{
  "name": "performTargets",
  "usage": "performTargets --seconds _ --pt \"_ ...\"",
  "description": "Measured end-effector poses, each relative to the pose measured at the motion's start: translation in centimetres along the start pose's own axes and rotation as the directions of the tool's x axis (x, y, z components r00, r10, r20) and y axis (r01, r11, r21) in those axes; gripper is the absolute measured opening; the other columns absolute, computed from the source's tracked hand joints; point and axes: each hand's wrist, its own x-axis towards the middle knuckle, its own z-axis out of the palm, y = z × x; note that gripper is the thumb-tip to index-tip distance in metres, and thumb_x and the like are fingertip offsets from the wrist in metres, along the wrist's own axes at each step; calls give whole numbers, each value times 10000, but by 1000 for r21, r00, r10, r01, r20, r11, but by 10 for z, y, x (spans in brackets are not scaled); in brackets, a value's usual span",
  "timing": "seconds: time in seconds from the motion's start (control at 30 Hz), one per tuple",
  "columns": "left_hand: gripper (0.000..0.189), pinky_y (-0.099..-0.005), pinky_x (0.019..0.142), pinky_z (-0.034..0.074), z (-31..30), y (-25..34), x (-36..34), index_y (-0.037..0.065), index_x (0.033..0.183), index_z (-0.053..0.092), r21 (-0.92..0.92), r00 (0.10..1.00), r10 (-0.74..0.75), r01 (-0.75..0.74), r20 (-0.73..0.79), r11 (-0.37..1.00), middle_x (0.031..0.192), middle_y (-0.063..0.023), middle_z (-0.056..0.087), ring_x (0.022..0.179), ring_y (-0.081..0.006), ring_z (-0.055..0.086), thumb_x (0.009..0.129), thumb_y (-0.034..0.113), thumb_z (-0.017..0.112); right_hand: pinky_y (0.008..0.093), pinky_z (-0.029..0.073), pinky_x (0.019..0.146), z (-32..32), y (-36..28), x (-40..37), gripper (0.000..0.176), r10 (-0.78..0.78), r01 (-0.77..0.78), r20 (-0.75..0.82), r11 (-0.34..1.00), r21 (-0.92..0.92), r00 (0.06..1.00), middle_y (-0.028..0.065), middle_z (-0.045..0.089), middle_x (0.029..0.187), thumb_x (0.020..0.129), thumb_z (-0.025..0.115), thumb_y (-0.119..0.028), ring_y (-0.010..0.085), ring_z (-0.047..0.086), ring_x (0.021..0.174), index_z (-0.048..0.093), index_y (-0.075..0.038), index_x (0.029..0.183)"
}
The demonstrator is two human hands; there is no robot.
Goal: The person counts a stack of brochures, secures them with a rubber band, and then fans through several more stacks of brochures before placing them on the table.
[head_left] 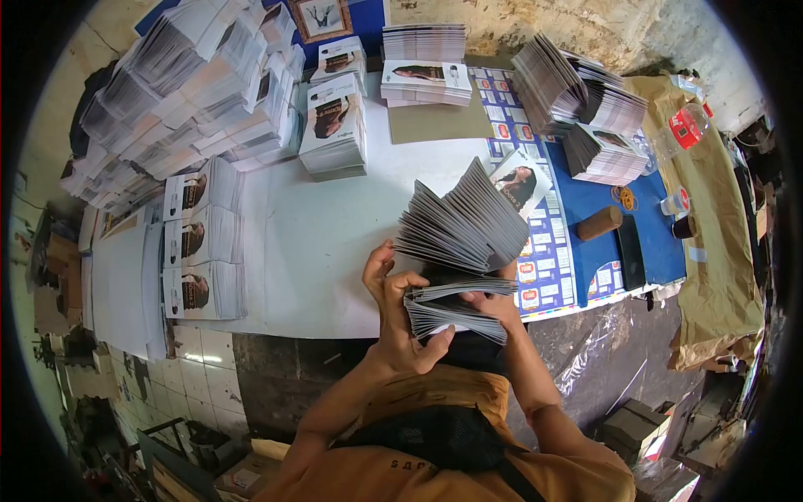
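My left hand point(400, 314) grips the left side of a small bundle of thin booklets point(456, 322), its thumb across the near edge. On the bundle's right side is my right hand point(495, 308), its fingers partly hidden by the sheets. The bundle is held at the table's front edge, its edges spread like a fan. Just beyond it, a larger fanned stack of booklets point(464, 222) stands on the table. One booklet with a printed cover point(520, 182) lies behind that stack, at its right.
Tall booklet piles point(192, 92) fill the back left, with shorter stacks point(205, 243) nearer. More fanned stacks point(606, 155) stand at the right. Near them are a brown cylinder point(600, 224), a black phone point(630, 253), rubber bands point(624, 197), a plastic bottle point(684, 130) and cups point(674, 202).
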Motion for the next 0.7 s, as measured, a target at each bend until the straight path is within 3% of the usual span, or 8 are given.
performTargets --seconds 0.1,0.2,0.4,0.7 --pt "598 -514 1060 142 1 -1 0 8 1081 395 1 1000 11 -11 -21 1000 1344 -312 192 1297 -381 167 690 374 663 394 319 1049 -4 6 -1 1059 9 -8 12 1000 -28 1000 167 388 1329 592 811 -186 283 401 1242 180 5 1421" --pt "569 -550 1053 174 -1 2 0 -1 1098 405 15 1000 13 -13 -8 1000 1312 -284 196 1314 -443 165 700 313 665 394 320 1049 -8 25 -1 1057 -15 14 23 1000 20 1000 166 388 1327 589 810 -179 282 401 1241 182 6 1418" --pt "587 -535 1047 183 1 1 -2 -11 1110 410 25 999 18 -18 -28 1000 1295 -298 201 1268 -413 198 679 292 669 395 322 1048 -4 18 0 1052 -11 9 23 998 58 1000 164 387 1325 591 807 -175 281 402 1240 178 7 1415" --pt "614 -493 1002 236 0 5 -2 11 1133 408 28 999 -3 4 -35 1000 1208 -252 249 1189 -362 235 650 282 673 392 332 1044 1 -5 0 1062 -1 1 -6 1000 0 1000 174 400 1317 583 803 -115 279 419 1227 161 2 1421"
